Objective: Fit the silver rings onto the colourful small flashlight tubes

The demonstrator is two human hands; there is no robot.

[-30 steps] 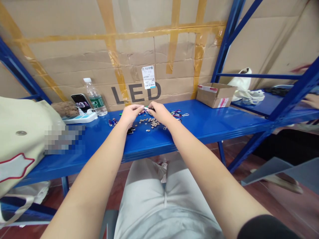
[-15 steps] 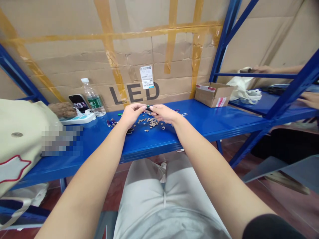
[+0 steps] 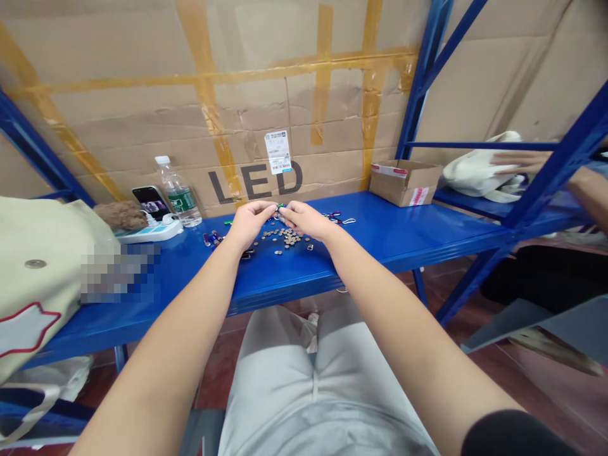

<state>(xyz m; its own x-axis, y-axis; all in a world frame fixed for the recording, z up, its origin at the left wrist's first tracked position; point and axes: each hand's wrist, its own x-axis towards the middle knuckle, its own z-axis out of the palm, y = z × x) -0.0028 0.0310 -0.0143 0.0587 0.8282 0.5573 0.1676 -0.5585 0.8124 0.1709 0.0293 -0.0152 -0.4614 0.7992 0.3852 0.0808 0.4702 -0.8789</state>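
Over the blue tabletop, my left hand and my right hand meet fingertip to fingertip. Both pinch a small green and dark piece, mostly covered by the fingers, so its exact kind is unclear. Below them lies a loose scatter of small round metal discs. Several small purple and blue tube-like pieces lie left of my left hand, with dark pieces by its wrist. Beyond my right hand are colourful pieces with a pale loop.
A water bottle, a phone and a power strip stand at the back left. A cream bag is at far left. An open cardboard box sits right. Another person's hand touches a white bag.
My fingers have shifted slightly around the small piece, and less of its dark part shows. The other person's hand has moved down onto the white bag. The view has tilted slightly.
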